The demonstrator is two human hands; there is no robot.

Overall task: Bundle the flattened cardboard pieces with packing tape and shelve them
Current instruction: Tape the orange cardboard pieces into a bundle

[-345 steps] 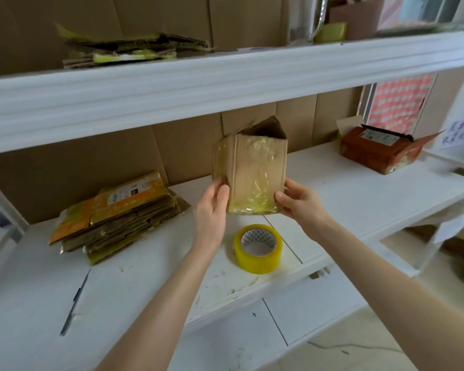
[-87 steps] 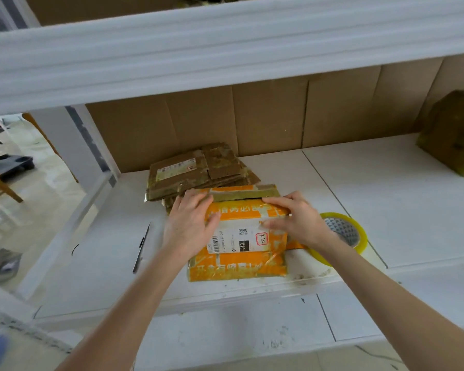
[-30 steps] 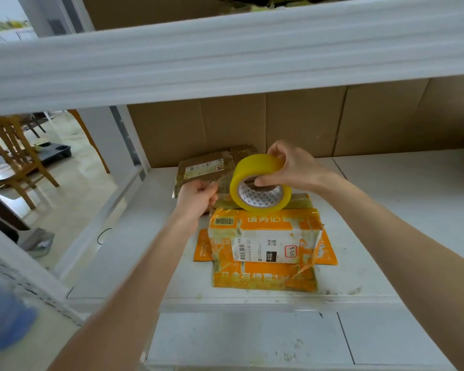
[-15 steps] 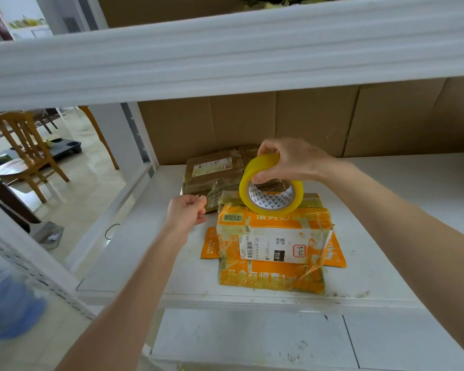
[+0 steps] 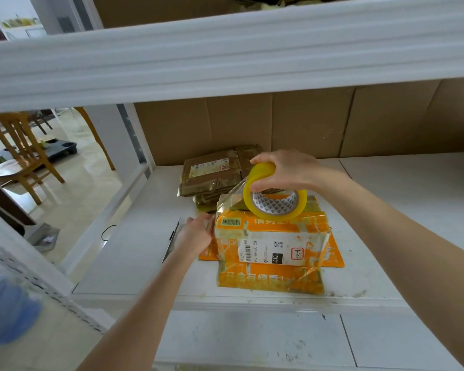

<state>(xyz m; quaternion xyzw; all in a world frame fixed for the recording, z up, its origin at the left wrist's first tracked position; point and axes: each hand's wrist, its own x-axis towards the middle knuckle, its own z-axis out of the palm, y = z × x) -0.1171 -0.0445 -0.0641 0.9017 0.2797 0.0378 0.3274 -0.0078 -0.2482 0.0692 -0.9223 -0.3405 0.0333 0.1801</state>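
**Head view: orange cardboard stack, tape wrap under way**

Location: the cardboard stack lies flat near the front of the white shelf, under both hands.

Right hand: grips the tape roll from above, with the roll standing on edge at the stack's far side.

Tape strip: runs from the roll to the stack's upper left corner.

Left hand: slightly blurred, fingers nearly straight, holding nothing and touching the stack's left edge.

Handling: press the strip end down firmly. Draw the tape taut and square across so the layers do not skew.

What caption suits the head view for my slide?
Right hand holds the yellow tape roll over an orange cardboard bundle; left hand touches its side.
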